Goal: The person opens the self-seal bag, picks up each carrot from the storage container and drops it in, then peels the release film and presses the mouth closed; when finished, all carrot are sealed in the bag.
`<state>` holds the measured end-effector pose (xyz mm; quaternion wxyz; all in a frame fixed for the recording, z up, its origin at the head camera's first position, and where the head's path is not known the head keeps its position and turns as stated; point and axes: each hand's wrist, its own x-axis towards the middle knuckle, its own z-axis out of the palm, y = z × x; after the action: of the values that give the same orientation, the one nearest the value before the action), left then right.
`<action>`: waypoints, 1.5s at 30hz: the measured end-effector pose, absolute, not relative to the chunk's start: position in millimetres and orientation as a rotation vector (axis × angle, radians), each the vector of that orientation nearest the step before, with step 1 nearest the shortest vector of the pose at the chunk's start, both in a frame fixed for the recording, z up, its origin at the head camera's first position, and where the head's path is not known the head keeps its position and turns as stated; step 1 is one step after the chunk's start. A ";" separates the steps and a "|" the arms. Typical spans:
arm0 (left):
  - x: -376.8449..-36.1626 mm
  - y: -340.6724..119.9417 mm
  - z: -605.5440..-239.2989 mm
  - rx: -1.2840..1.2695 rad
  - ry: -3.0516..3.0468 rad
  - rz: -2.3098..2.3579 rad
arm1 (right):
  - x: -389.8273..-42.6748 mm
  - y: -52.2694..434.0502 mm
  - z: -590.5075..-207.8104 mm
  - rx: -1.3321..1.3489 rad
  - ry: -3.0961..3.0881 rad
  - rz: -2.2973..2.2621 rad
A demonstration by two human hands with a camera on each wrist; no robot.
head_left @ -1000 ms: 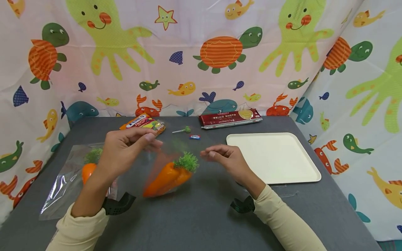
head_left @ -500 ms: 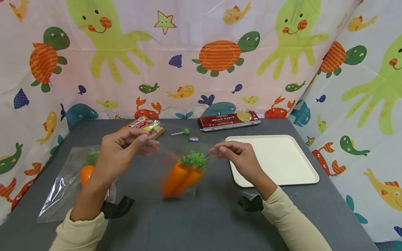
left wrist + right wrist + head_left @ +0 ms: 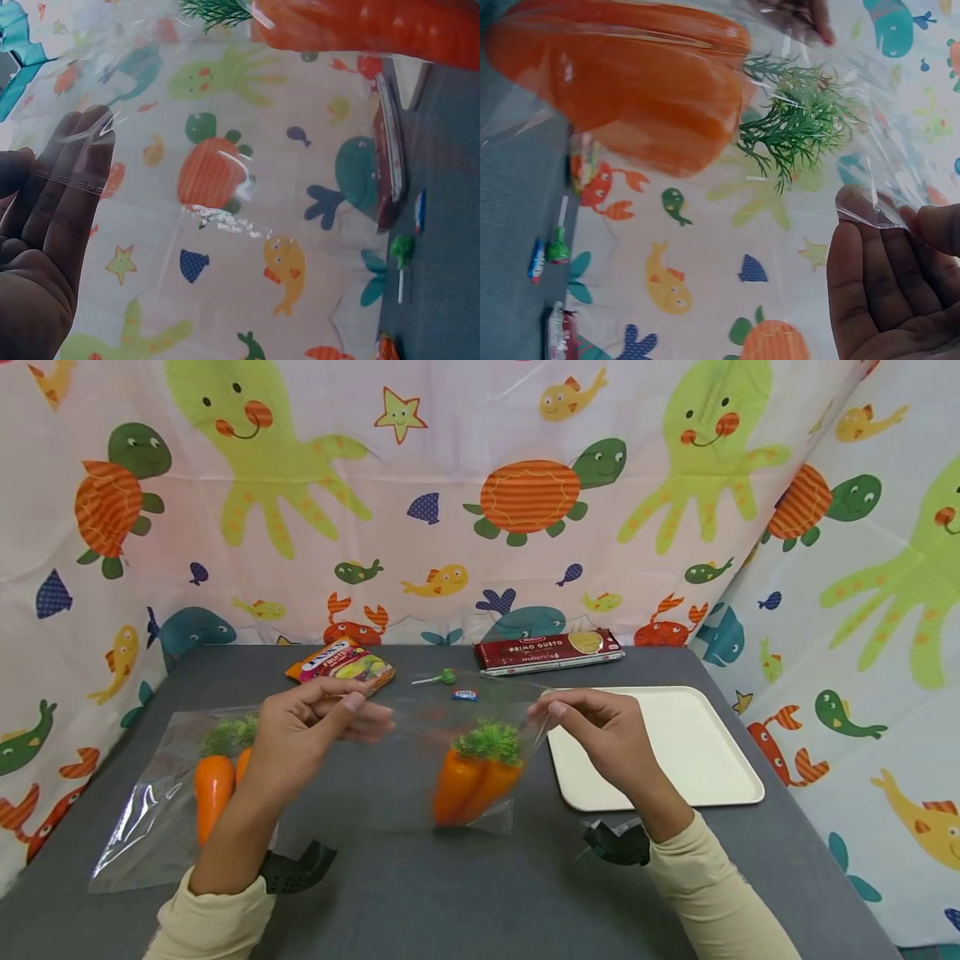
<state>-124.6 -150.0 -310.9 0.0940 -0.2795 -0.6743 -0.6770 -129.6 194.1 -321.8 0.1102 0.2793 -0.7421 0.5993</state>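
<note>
Left of the fingers, a second bag [image 3: 161,802] of carrots lies flat on the surface [image 3: 450,893]. The left hand [image 3: 300,739] and right hand [image 3: 600,735] each pinch a top corner of the clear bag [image 3: 457,727], fingers clamped, stretching its mouth so the carrots [image 3: 472,785] hang between them. Since a second ago, the bag has swung rightward toward the tray [image 3: 675,752].
</note>
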 end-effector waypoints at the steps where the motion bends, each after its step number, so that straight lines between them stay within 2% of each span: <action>1: -125.2 -149.2 -312.6 -0.847 -1.989 -2.024 | -129.2 194.5 -320.2 0.827 -2.173 1.750; 9: -125.9 -141.2 -324.7 -0.928 -1.945 -2.090 | -126.9 197.5 -316.1 0.848 -2.173 1.680; 23: -127.6 -140.2 -319.0 -0.958 -1.931 -1.837 | -129.7 201.3 -317.0 0.826 -2.193 1.652; 30: -126.7 -147.7 -313.5 -0.923 -2.034 -1.816 | -128.4 203.8 -315.4 0.836 -2.226 1.601; 36: -128.3 -152.6 -315.0 -0.998 -2.011 -1.823 | -127.7 206.8 -314.9 0.802 -2.238 1.583; 45: -128.5 -156.6 -314.8 -1.093 -1.984 -1.824 | -129.0 211.0 -316.4 1.012 -2.090 1.733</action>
<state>-128.5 -156.6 -314.8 0.1164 -0.3731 -0.6776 -0.6230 -129.0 211.0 -316.4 0.1216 0.3467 -0.7160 0.5936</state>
